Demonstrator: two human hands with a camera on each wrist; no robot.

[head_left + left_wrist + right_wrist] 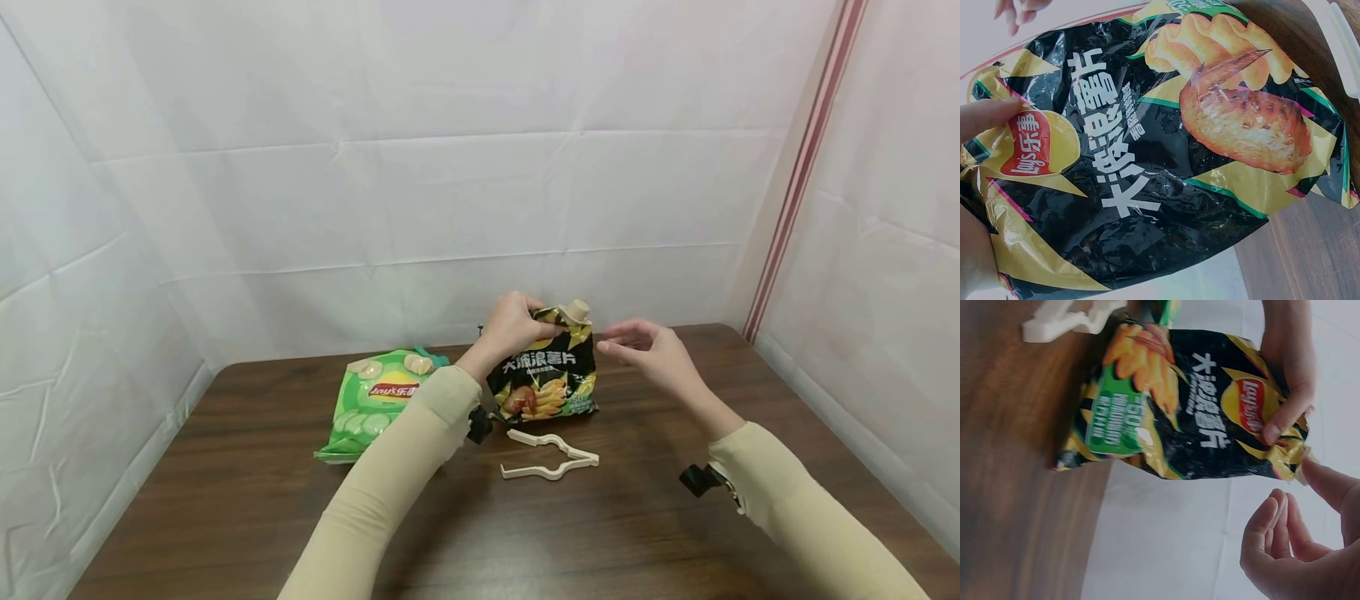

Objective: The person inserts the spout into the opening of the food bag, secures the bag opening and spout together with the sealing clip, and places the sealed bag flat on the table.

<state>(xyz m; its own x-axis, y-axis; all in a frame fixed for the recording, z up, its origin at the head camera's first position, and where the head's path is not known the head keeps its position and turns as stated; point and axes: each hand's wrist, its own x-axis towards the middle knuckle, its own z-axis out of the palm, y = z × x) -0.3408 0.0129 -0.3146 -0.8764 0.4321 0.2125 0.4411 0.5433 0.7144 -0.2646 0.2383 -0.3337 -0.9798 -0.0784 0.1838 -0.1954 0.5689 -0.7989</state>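
A black and gold bag of chips (543, 375) is held upright by its upper left part in my left hand (513, 325). The left thumb (988, 119) lies across the front by the red and yellow logo. At the bag's top right corner sits a beige cap-like piece (575, 311). My right hand (645, 354) is raised just right of that corner, fingers loosely bent, nothing between them. In the right wrist view, one fingertip of this right hand (1297, 550) is right at the beige piece. On the table before the bag lies a spread, cream-coloured bag clip (555, 458).
A green bag of chips (375, 404) lies on the left, partly behind my left sleeve, with a teal piece (431, 358) at its top corner. Dark wooden table (600, 533) underneath; white sheeting (450, 200) hangs behind and at both sides.
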